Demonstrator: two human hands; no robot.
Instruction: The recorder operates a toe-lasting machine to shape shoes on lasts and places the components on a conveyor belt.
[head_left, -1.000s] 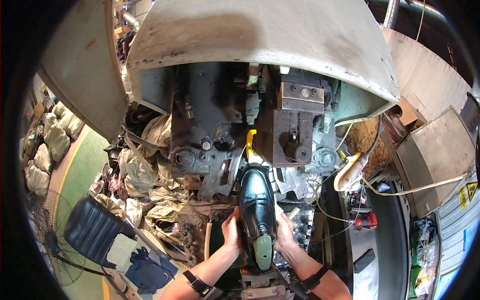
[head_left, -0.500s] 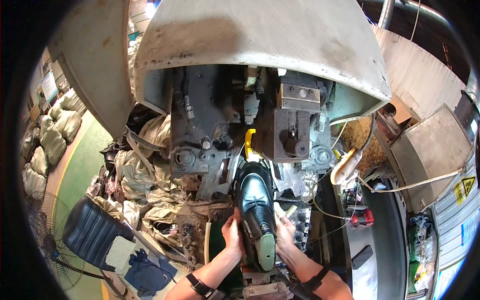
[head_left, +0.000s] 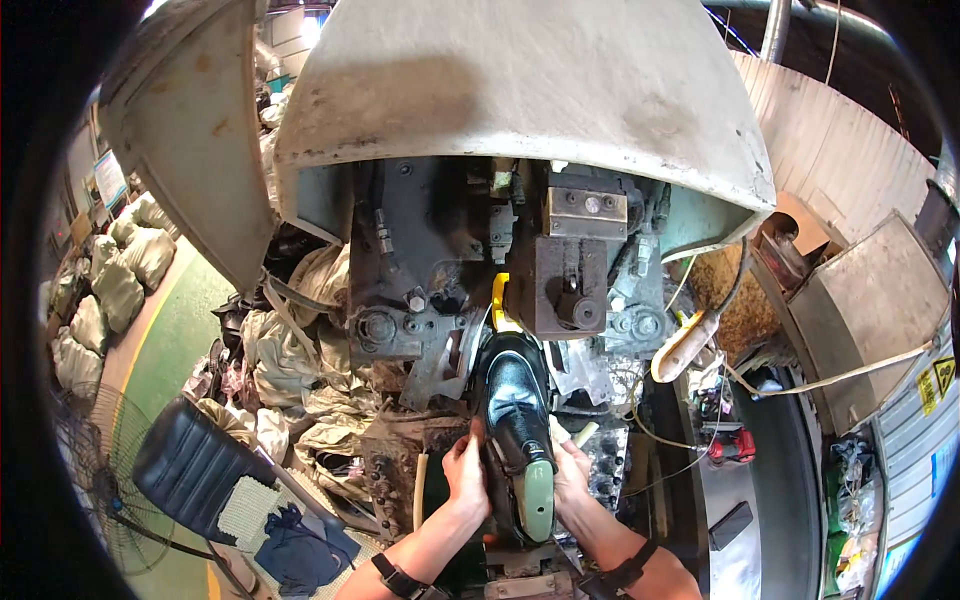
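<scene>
A glossy black shoe upper (head_left: 516,390) stretched over a green shoe last (head_left: 538,500) lies lengthwise between my hands. Its toe points away from me, right up against the machine (head_left: 400,240) below a yellow curved part (head_left: 500,300). My left hand (head_left: 466,470) grips the shoe's left side near the heel. On the opposite side, my right hand (head_left: 569,468) holds it, fingers partly hidden beneath. Both wrists wear dark bands. The dark block of the machine (head_left: 565,285) hangs just above and to the right of the toe.
A large grey hood (head_left: 520,80) covers the machine's top. At the left are a black padded chair (head_left: 195,460), a wire fan (head_left: 95,490) and heaped cloth sacks (head_left: 300,370). A wooden-handled tool (head_left: 688,345) hangs at the right, above a bench with a phone-like dark object (head_left: 730,526).
The view has shifted slightly, so the machine sits a little lower in the picture. Both hands keep their hold on the shoe, with its toe still at the machine.
</scene>
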